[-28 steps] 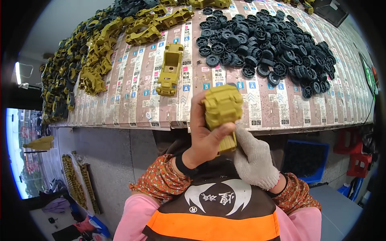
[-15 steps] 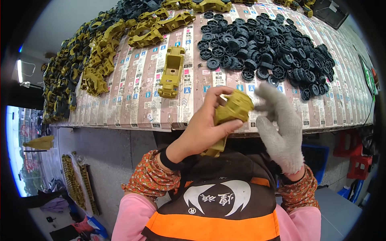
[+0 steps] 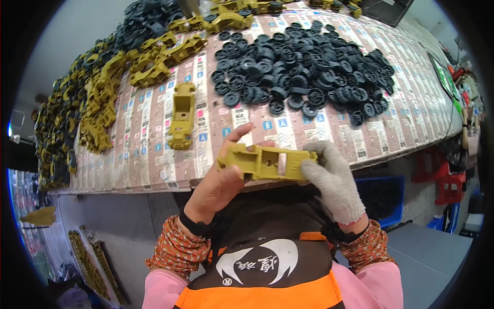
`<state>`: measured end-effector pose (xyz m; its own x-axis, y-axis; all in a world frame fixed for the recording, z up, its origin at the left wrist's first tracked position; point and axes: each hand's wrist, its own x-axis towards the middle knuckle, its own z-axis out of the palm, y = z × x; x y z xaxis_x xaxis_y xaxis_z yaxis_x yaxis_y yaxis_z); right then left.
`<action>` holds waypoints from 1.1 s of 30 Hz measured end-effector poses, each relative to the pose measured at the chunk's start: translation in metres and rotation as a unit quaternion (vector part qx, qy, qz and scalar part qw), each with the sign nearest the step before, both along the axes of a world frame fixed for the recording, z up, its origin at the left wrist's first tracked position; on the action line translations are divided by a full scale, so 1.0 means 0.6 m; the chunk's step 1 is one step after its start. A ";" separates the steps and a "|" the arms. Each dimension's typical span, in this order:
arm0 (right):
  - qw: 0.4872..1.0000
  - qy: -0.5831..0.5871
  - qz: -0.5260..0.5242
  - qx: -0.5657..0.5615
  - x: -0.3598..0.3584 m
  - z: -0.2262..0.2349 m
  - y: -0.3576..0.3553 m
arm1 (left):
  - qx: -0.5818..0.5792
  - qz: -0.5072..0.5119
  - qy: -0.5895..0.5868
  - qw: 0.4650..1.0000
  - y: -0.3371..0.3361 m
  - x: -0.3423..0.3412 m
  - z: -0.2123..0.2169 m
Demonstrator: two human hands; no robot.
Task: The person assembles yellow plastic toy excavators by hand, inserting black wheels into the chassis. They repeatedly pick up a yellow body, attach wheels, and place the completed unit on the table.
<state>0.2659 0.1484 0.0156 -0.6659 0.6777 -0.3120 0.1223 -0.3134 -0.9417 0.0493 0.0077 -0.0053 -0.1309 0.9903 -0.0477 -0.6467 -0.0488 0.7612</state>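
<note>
A mustard-yellow plastic toy car body (image 3: 278,164) lies level between my hands, just above the table's near edge, its hollow side up. My right hand (image 3: 334,183), in a pale knitted glove, is closed on its right end, thumb on top. My bare left hand (image 3: 213,188) holds the other end. Its thumb lies along the near side, one finger points up and away, and the other fingers are partly hidden behind the body. Beyond my left hand, a second yellow car body (image 3: 181,117) rests on the table.
A heap of dark toy wheels (image 3: 303,67) covers the table's middle. Yellow car bodies (image 3: 98,113) and dark parts are piled along the left and far side. A black bin (image 3: 383,10) stands at the back right. Below the table are a blue crate (image 3: 401,198) and a red stool (image 3: 449,188).
The car body has turned from upright in my left hand to lying crosswise. My right hand, empty before, has moved onto its right end. The view has shifted to the right.
</note>
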 end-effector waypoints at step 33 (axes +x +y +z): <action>0.680 -0.274 -0.050 0.678 0.022 -0.007 0.286 | -0.135 0.116 -0.107 0.978 0.022 0.018 -0.008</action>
<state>0.2791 0.3203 0.0112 -0.6305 0.6237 0.4621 0.6137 0.7651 -0.1952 0.0602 0.0212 -0.0103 -0.3086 0.8830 -0.3538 -0.7880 -0.0290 0.6150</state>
